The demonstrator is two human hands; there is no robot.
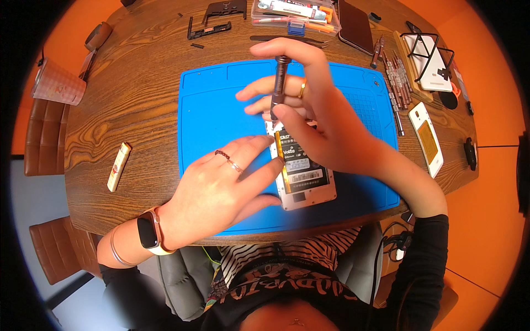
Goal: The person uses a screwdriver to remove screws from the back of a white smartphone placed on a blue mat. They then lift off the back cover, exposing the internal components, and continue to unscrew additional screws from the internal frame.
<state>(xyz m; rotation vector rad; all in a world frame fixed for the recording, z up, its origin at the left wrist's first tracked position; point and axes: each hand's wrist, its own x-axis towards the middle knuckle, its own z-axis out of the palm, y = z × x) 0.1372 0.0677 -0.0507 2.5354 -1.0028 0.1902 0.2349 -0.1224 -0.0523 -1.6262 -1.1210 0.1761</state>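
An opened smartphone [331,196] lies on a blue silicone work mat [215,111], its black battery [306,159] exposed beside a gold flex strip. With fingertips along the phone's left edge, my left hand [215,188] steadies it against the mat. In my right hand [327,107] stands a dark precision screwdriver [280,82], held nearly upright. The index finger reaches over the driver's cap, and the thumb presses its lower shaft. The driver's tip points down at the phone's upper left part; whether it sits in a screw I cannot tell. My right hand hides the phone's upper right.
Tweezers [290,39] lie behind the mat, near a clear plastic box [296,20] and black phone frame parts [209,29]. Several screwdrivers [397,78] and a white phone back cover [426,140] are at right. A pink tumbler [60,82] and a small narrow packet [119,166] stand left.
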